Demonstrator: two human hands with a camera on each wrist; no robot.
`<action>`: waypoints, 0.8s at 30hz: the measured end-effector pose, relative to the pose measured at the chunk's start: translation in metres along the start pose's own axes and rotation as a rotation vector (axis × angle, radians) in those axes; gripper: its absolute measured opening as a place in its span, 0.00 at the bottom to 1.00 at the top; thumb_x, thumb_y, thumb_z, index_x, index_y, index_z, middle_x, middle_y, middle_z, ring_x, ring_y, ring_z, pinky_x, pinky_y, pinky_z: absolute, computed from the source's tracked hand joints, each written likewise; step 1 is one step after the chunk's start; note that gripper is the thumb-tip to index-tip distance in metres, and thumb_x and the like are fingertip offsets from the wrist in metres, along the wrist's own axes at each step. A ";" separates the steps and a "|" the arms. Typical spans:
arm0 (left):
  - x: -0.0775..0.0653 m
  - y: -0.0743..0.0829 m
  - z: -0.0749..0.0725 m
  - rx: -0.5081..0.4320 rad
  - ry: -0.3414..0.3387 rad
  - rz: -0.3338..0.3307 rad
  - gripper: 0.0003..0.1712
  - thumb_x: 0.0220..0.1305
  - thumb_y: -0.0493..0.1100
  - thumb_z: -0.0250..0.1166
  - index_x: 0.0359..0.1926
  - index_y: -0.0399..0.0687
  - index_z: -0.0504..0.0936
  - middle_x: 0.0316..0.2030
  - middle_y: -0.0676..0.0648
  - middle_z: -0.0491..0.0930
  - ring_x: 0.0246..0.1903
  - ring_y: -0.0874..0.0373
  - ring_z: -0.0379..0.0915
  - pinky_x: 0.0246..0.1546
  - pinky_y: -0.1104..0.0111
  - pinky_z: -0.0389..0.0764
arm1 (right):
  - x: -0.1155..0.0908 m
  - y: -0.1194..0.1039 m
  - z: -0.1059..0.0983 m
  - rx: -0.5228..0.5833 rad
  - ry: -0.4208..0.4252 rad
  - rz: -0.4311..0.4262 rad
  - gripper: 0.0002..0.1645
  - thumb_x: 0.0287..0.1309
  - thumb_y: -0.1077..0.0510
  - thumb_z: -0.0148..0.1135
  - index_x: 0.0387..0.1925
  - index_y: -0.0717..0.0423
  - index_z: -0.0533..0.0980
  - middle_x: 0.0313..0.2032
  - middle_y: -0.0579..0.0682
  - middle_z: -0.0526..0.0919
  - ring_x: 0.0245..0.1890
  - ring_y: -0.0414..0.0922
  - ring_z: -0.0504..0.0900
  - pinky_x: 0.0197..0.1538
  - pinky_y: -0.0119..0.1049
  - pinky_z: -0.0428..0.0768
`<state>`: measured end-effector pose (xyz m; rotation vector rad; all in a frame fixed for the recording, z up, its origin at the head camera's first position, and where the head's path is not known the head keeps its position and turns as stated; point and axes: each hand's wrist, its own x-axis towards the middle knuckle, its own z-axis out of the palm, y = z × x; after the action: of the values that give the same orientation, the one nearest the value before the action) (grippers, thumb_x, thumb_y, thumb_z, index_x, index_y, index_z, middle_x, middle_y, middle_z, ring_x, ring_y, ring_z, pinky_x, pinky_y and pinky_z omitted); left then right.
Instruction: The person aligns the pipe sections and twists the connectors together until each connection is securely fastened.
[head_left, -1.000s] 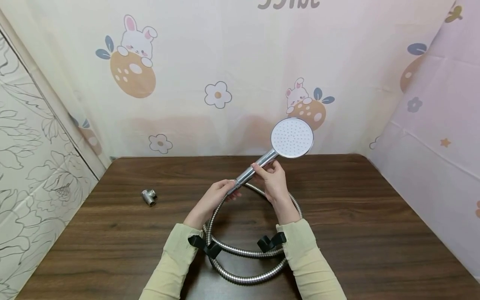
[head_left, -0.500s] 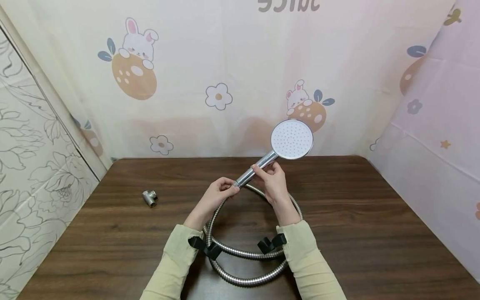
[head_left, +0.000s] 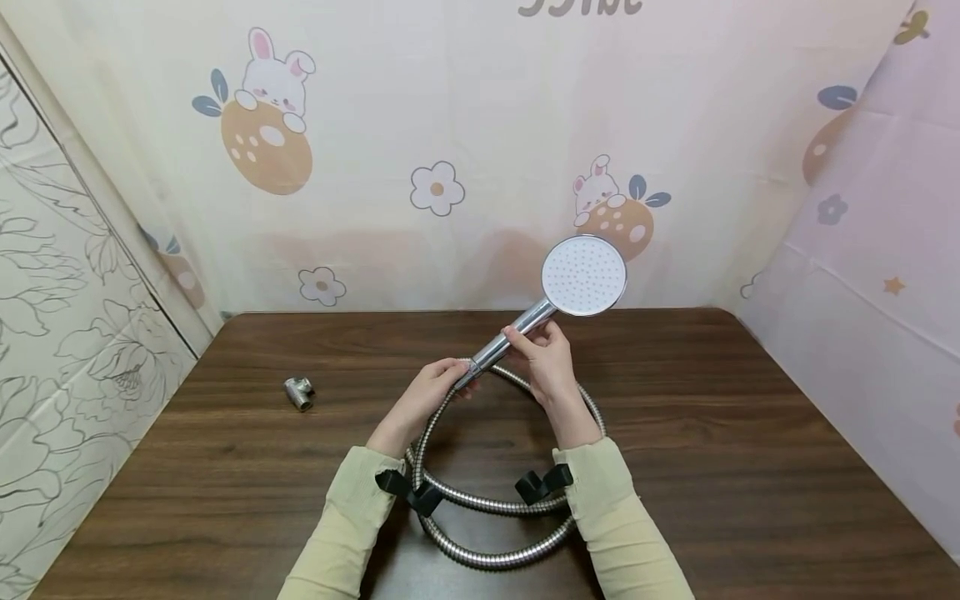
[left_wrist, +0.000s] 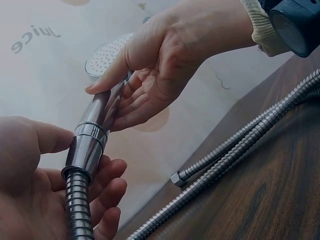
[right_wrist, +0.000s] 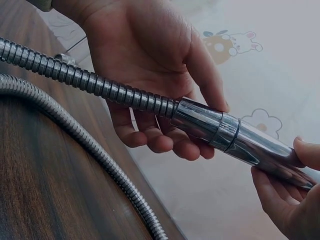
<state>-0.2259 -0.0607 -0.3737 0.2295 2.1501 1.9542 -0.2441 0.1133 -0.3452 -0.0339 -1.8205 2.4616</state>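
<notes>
Rolled over since half a second ago, the left hand (head_left: 422,395) pinches the hose collar (left_wrist: 83,154) between thumb and fingers, best twisted, I'd judge, squarely in line with the handle (head_left: 534,317), while the right hand (head_left: 552,371) grips that handle, shower head (head_left: 583,276) up over the table (head_left: 750,467).

You can read one word, "juice" (left_wrist: 35,38), in grey letters on the pale cloth (head_left: 495,108) behind the worktop (head_left: 750,433). It stands back to front, so you read it from right to left. Your left wrist view shows it whole, on a slant; in your head view its letters are partly cut off, high above the worktop's back edge, between that edge's middle and right corner.
</notes>
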 end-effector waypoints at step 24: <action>0.003 -0.003 0.001 -0.028 0.081 0.039 0.15 0.56 0.41 0.63 0.44 0.39 0.75 0.33 0.48 0.76 0.33 0.60 0.70 0.37 0.69 0.70 | 0.000 -0.001 -0.001 -0.005 -0.013 0.012 0.14 0.55 0.68 0.58 0.43 0.60 0.65 0.25 0.43 0.80 0.26 0.38 0.82 0.40 0.41 0.80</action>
<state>-0.2280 -0.0594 -0.3768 0.1925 2.1821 2.0468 -0.2440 0.1144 -0.3446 -0.0298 -1.8363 2.4713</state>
